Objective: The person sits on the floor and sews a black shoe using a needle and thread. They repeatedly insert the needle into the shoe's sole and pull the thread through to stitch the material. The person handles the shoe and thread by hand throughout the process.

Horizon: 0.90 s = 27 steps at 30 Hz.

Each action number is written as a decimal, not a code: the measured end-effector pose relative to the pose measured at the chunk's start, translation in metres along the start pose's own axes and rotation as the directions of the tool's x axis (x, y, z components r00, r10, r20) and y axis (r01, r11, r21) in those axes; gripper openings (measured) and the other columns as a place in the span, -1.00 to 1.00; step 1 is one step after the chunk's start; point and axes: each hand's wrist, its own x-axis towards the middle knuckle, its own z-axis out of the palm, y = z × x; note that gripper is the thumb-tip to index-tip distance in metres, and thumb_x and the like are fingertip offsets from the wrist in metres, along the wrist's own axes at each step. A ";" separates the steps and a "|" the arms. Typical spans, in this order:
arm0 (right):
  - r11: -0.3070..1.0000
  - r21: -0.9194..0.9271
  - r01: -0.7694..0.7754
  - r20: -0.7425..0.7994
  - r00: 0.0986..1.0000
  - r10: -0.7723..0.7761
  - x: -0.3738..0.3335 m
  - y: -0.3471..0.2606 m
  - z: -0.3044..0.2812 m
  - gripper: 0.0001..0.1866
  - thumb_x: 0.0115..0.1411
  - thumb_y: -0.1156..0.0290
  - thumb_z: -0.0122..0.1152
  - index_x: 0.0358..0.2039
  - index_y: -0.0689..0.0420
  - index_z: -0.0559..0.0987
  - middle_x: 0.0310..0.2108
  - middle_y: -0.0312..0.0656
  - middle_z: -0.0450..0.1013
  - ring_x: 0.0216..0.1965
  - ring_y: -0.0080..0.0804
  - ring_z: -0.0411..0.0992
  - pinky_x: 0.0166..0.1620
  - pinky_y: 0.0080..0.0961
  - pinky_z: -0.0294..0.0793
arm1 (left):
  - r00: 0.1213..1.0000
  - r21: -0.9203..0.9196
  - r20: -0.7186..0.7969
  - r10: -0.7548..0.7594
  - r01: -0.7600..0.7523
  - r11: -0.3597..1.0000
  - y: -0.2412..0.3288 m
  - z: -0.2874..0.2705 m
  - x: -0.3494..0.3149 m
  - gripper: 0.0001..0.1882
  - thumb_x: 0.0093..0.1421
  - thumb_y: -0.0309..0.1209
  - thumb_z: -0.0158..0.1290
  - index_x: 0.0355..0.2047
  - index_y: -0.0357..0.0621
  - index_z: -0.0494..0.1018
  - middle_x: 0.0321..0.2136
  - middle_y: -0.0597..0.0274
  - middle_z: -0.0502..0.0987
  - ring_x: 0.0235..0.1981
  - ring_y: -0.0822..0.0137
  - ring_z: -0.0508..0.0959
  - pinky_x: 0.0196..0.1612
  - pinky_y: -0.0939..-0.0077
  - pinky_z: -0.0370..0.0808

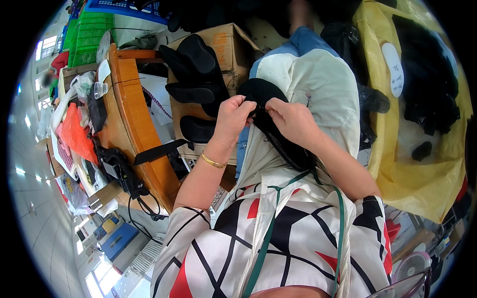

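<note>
My left hand (233,119) and my right hand (290,120) meet over my lap, both pinching the edge of a black fabric shoe piece (261,92) that lies on a cream cloth (318,84) across my knees. The piece's lower part (293,151) runs down under my right wrist. A gold bracelet (212,161) circles my left wrist. My fingertips nearly touch each other at the piece's rim.
A cardboard box (228,44) full of black shoe parts (196,74) stands just left of my knees. A wooden table (136,109) with clutter lies further left. A yellow bag (427,169) holding black pieces sits at the right. Green crates (89,35) stand far left; a small fan (412,265) sits lower right.
</note>
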 end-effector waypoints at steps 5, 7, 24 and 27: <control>0.999 0.024 0.035 -0.075 0.997 -0.033 0.000 0.006 0.010 -0.90 0.29 0.34 0.09 -0.24 0.05 0.51 -0.51 0.00 0.54 -0.45 0.09 0.52 -0.39 -0.01 0.46 | 1.000 0.005 0.011 -0.025 0.025 1.000 0.002 0.000 0.001 -0.85 0.23 -0.39 0.10 -0.51 -0.04 0.47 -0.56 0.42 0.50 -0.57 0.57 0.46 -0.50 0.69 0.37; 0.999 0.034 0.024 -0.093 0.995 -0.021 -0.002 0.005 0.014 -0.91 0.29 0.35 0.10 -0.24 0.05 0.49 -0.51 -0.01 0.54 -0.45 0.09 0.52 -0.39 -0.02 0.46 | 0.998 -0.008 0.024 -0.062 0.063 0.998 0.001 -0.002 0.004 -0.87 0.24 -0.39 0.10 -0.48 -0.05 0.48 -0.55 0.41 0.50 -0.56 0.56 0.48 -0.50 0.68 0.38; 0.973 0.219 0.075 -0.128 0.991 -0.048 0.018 -0.002 0.023 -0.85 0.28 0.53 0.03 -0.18 0.19 0.30 -0.46 0.16 0.48 -0.36 0.21 0.50 -0.31 0.03 0.43 | 0.999 -0.191 0.023 -0.026 0.030 0.981 -0.009 0.000 0.001 -0.87 0.20 -0.43 0.15 -0.50 -0.10 0.51 -0.55 0.38 0.53 -0.55 0.57 0.44 -0.46 0.66 0.37; 0.993 0.109 0.033 -0.122 0.992 -0.019 0.019 -0.006 0.001 -0.90 0.24 0.46 0.14 -0.25 0.17 0.47 -0.36 -0.01 0.51 -0.35 0.00 0.52 -0.28 -0.19 0.47 | 1.000 -0.140 -0.004 0.010 -0.011 0.990 -0.011 0.002 0.001 -0.87 0.19 -0.46 0.18 -0.50 -0.14 0.53 -0.55 0.38 0.54 -0.56 0.59 0.43 -0.47 0.67 0.35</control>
